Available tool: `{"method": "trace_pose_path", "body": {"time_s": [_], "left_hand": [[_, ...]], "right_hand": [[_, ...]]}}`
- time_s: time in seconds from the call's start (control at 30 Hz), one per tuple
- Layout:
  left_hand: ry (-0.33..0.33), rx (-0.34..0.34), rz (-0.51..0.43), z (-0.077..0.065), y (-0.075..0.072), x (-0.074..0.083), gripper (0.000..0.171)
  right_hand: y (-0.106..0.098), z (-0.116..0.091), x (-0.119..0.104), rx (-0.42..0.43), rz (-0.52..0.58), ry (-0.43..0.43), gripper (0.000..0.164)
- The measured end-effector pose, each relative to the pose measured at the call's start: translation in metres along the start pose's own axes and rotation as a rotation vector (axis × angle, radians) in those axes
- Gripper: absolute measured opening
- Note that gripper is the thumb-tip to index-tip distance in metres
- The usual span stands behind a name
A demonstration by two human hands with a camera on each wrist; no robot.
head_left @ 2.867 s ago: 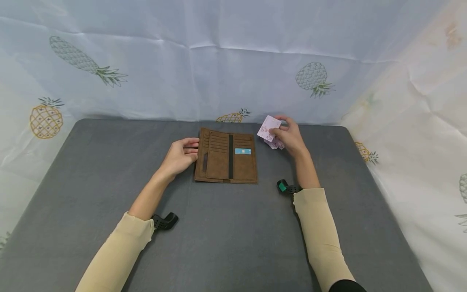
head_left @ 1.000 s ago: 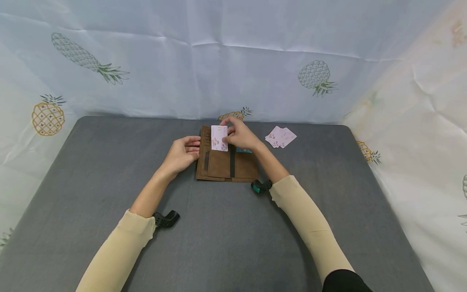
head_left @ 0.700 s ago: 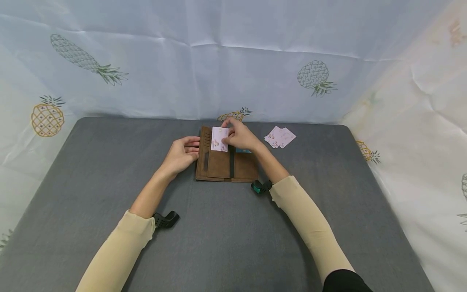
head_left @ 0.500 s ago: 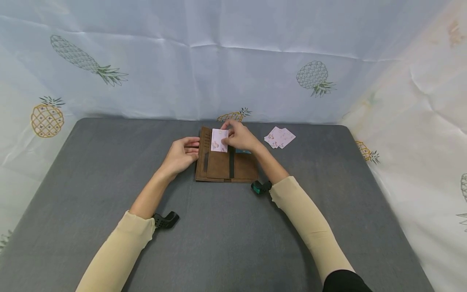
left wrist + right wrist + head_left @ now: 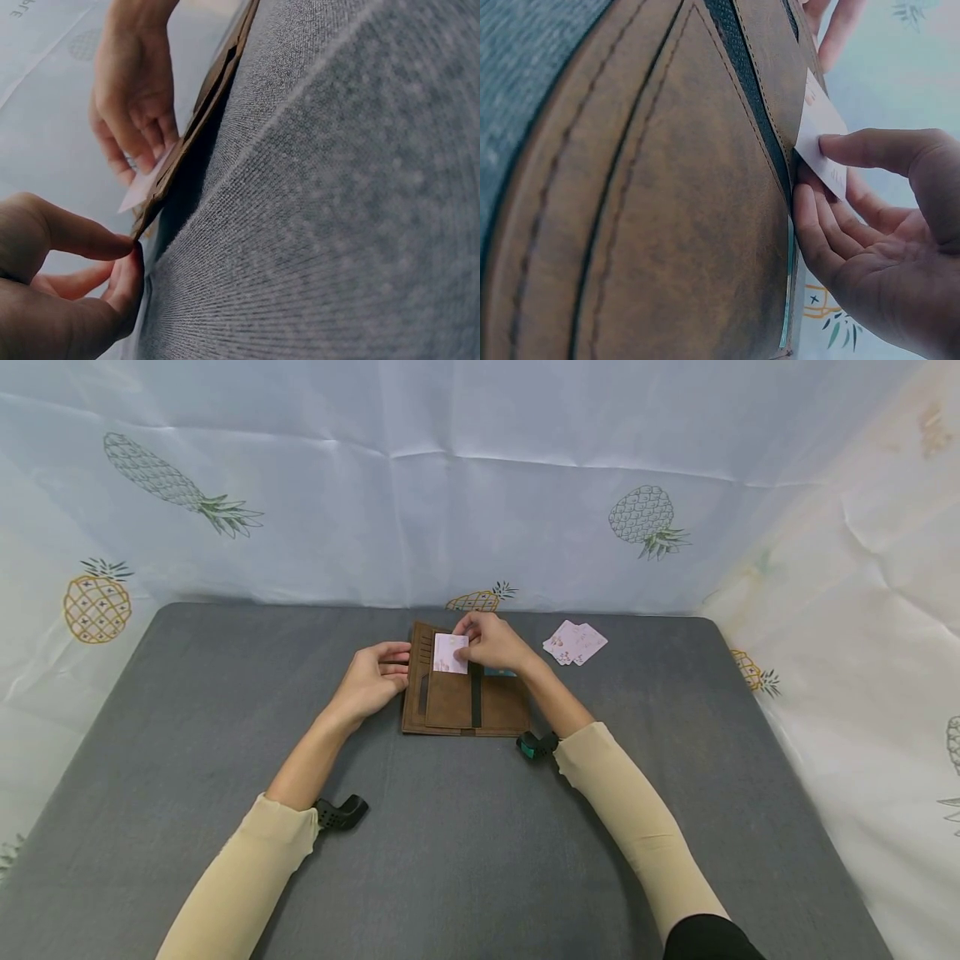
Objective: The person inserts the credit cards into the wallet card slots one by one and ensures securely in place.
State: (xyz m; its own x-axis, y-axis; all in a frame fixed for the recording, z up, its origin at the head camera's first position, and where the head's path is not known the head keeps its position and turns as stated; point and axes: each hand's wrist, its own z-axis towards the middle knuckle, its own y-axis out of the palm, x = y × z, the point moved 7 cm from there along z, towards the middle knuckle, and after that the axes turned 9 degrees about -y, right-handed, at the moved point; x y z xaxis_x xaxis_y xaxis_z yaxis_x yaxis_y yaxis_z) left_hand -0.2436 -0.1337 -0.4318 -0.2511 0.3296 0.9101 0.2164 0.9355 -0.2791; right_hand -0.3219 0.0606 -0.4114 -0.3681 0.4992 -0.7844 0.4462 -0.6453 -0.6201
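A brown wallet (image 5: pixel 502 706) lies unfolded near the back of the table, a dark band running down its middle. My left hand (image 5: pixel 367 681) pinches its left edge between thumb and finger, plain in the left wrist view, where the fingertips (image 5: pixel 126 246) meet the leather. Over the inner flap, my right hand (image 5: pixel 491 642) holds a pink patterned card (image 5: pixel 448 655) between thumb and fingers. The card's lower edge sits at the flap's upper slots. In the right wrist view the thumb presses the face of that card (image 5: pixel 821 139). A blue card (image 5: pixel 498 672) shows partly beneath the right hand.
A few more pink cards (image 5: pixel 575 642) lie overlapping to the right of the wallet. The grey table (image 5: pixel 450 860) ends just behind it, against a hanging pineapple-print cloth (image 5: pixel 390 502). Each wrist wears a black camera mount (image 5: pixel 341 812).
My right hand has brought the pink card from the pile on the right over to the wallet, then lowered it; less of the card shows. My left hand stays put.
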Motion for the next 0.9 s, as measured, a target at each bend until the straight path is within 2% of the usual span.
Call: {"method": "trace_pose_path", "body": {"time_s": [0.3,0.9], "left_hand": [[-0.002,0.005,-0.005,0.0011,-0.0001,-0.0014,0.061],[-0.003,0.008,0.015,0.0004,0.0004,-0.0009,0.061]], "right_hand": [[0.0019,0.0009,0.0007,-0.018,-0.062,-0.023,0.018],[0.0055,-0.0033,-0.0007,-0.09,-0.038,-0.037,0.009]]}}
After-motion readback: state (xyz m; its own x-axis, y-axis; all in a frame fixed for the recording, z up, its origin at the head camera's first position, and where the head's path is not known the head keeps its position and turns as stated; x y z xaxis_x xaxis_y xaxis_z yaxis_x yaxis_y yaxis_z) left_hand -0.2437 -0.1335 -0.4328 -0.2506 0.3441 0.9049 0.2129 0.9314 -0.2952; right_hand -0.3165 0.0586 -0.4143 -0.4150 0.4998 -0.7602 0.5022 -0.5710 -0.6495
